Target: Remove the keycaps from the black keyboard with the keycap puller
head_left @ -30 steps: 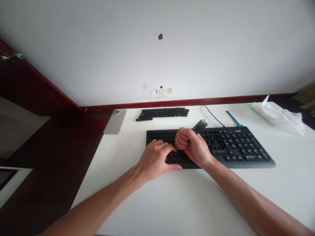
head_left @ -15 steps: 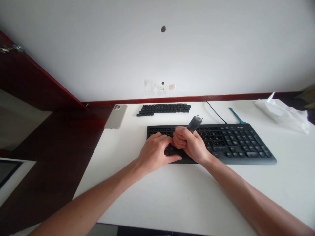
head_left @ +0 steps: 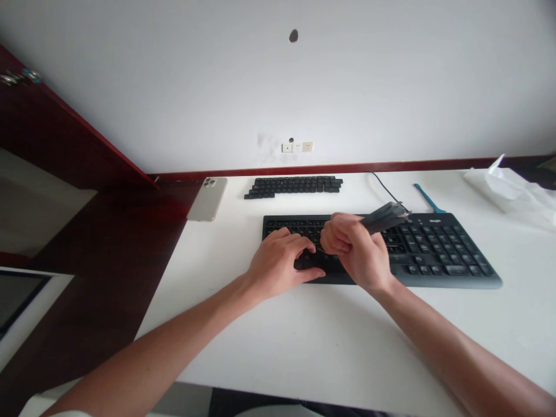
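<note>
A black keyboard (head_left: 438, 278) lies on the white table, several of its keys off on the left and middle parts. My left hand (head_left: 280, 260) rests on its left end, thumb and fingers apart, holding nothing. Beside it my right hand (head_left: 358, 249) is wrapped round a dark-handled tool (head_left: 384, 217), tilted with its ragged end up to the right. A thin wire-like tip seems to show below the fist; the tool's exact kind I cannot make out. Behind the keyboard sit several loose black keycaps (head_left: 299, 185) in rows.
A phone (head_left: 207, 200) lies at the table's left edge. A blue brush-like tool (head_left: 428, 197) and the keyboard cable (head_left: 384, 186) lie behind the keyboard. At the right is a crumpled white plastic bag (head_left: 512, 188). The wall with sockets (head_left: 297, 147) stands behind the table.
My right hand has moved a little right, away from the left hand, and the tool has tipped over further to the right. The left hand stays on the keyboard. The view has shifted slightly.
</note>
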{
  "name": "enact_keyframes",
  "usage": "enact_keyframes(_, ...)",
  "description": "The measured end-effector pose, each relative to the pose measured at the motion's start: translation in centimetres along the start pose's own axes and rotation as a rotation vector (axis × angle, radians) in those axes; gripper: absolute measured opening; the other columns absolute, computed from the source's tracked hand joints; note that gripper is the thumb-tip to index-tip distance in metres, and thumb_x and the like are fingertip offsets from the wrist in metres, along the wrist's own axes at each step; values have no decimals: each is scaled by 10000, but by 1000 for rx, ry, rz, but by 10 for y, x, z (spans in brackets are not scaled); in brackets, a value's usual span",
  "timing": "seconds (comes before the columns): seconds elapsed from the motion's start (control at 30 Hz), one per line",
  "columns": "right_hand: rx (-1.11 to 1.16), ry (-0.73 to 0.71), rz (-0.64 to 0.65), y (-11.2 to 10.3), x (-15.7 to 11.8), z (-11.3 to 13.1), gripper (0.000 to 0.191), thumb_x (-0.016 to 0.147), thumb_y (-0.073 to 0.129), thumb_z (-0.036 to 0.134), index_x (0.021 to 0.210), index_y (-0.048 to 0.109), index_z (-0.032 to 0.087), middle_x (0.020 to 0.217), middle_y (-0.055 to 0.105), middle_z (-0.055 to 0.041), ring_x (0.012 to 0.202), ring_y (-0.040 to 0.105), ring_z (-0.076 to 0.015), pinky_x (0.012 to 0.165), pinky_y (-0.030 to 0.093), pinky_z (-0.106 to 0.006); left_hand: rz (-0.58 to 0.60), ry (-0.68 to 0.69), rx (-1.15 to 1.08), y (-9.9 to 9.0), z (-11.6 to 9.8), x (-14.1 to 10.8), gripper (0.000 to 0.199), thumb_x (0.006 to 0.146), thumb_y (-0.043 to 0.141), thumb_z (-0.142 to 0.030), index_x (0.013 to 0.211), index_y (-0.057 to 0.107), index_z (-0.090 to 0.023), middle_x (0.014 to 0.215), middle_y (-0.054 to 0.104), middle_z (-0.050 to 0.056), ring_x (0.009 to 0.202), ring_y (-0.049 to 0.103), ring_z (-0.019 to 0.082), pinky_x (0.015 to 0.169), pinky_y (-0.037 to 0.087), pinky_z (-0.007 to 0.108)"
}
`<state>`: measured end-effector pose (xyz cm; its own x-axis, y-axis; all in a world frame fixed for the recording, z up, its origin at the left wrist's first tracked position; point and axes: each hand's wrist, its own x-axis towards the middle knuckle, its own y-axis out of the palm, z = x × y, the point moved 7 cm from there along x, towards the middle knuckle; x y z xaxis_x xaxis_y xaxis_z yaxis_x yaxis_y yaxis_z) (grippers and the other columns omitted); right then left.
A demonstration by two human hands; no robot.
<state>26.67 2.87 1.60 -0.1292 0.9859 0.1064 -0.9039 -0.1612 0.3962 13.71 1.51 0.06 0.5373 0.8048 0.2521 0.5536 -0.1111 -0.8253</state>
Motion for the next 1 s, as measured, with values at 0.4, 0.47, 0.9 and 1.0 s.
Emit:
enact_keyframes(0.4, 190, 222, -123, -9, 13, -24, 436, 867, 655, 253, 561, 345, 221, 544, 275, 56, 501, 250, -103, 489, 217, -293, 23, 39, -6, 4, -3, 0, 399, 780, 909, -448, 1013, 703, -198, 743, 677, -29, 764, 635, 190, 795, 440, 345)
enact_keyframes(0.47, 173, 235, -109, -8, 12, -25, 445, 869, 662, 264, 560, 344, 222, 542, 281, 56, 498, 262, -102, 491, 228, -294, 24, 48, 4, 5, -3, 0, 396, 786, 905, -449, 1008, 698, -194, 739, 676, -27, 751, 639, 189, 790, 441, 347)
enact_keyframes(0.9, 51, 187, 56, 0, 6, -28, 492, 879, 682, 368, 570, 327, 225, 552, 258, 66, 500, 208, -87, 464, 147, -281, 1, -54, 28, 3, 1, 0, 478, 729, 928, -487, 960, 605, -220, 696, 624, -58, 668, 616, 181, 778, 475, 342)
enact_keyframes(1.0, -78, 141, 134, 5, 0, -24, 470, 915, 640, 379, 577, 352, 223, 559, 282, 57, 511, 235, -97, 467, 178, -284, 27, -44, 65, 4, 1, 0, 451, 763, 895, -516, 964, 630, -212, 725, 655, -31, 709, 636, 203, 783, 466, 353)
